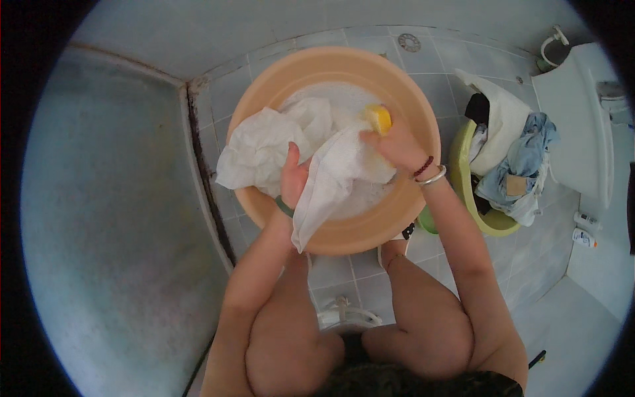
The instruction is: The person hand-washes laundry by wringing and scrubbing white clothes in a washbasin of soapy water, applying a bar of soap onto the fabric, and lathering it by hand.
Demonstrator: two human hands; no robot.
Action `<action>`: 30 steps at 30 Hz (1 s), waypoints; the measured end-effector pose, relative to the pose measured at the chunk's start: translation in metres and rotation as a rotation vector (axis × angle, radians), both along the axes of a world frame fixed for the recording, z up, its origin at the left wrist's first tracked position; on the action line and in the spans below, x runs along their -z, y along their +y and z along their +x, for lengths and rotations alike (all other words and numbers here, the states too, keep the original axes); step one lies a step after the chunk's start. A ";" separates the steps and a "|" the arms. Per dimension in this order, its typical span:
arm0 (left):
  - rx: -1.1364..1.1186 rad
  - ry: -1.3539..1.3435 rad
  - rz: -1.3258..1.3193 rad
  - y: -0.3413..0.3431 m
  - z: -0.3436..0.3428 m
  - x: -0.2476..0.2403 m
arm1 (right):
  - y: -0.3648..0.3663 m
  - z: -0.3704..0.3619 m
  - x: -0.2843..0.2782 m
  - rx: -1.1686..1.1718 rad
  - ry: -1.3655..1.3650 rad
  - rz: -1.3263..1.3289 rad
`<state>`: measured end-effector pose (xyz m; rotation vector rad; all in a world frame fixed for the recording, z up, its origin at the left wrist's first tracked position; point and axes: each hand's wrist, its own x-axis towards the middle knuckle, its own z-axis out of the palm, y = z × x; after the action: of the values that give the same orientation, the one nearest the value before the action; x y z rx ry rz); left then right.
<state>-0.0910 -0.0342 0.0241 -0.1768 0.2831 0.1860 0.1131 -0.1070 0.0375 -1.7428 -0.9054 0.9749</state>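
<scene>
A wide orange-tan basin [261, 73] stands on the floor before me, with sudsy water [337, 92] in it. My left hand [294, 178] is at the basin's near left side, thumb raised; a strip of white garment [332, 173] drapes over its fingers, which are mostly hidden. My right hand [399, 144] grips a yellow bar of soap [380, 119] above the suds, beside the stretched part of the garment. More bunched white fabric [261, 149] lies to the left, spilling over the basin's rim. Whether both white parts are one piece I cannot tell.
At the right, a yellow-green tub [489, 221] holds blue denim [519, 159] and white clothes [506, 119]. A white washbasin [582, 119] is beyond it. White bottles [583, 237] stand near the right wall. A floor drain [409, 43] is at the far side.
</scene>
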 end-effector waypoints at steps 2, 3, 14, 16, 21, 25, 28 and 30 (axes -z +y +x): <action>-0.040 0.024 0.013 -0.005 0.005 -0.006 | 0.007 -0.001 -0.011 0.102 -0.162 0.003; -0.075 0.006 -0.007 -0.009 0.010 -0.009 | 0.009 -0.004 -0.016 0.124 -0.446 -0.102; -0.107 -0.309 -0.123 -0.013 0.007 0.021 | 0.024 -0.066 -0.007 -0.028 -0.886 -0.131; 0.042 0.178 -0.036 -0.012 0.012 -0.009 | 0.021 -0.063 -0.014 -0.058 -0.844 -0.196; -0.088 0.029 0.111 0.001 -0.006 0.022 | 0.007 -0.097 -0.026 -0.143 -0.790 0.285; 0.078 -0.100 0.023 -0.003 0.006 -0.013 | 0.016 -0.029 -0.014 -0.104 -0.511 -0.121; 0.150 -0.103 0.059 0.000 0.014 -0.035 | 0.001 -0.001 0.000 -0.146 0.029 -0.234; 0.178 -0.111 0.094 0.000 0.018 -0.035 | -0.007 0.004 0.006 -0.138 0.166 -0.215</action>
<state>-0.0729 -0.0339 0.0586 -0.0682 0.1784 0.0130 0.1176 -0.1139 0.0320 -1.7624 -0.8465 1.3284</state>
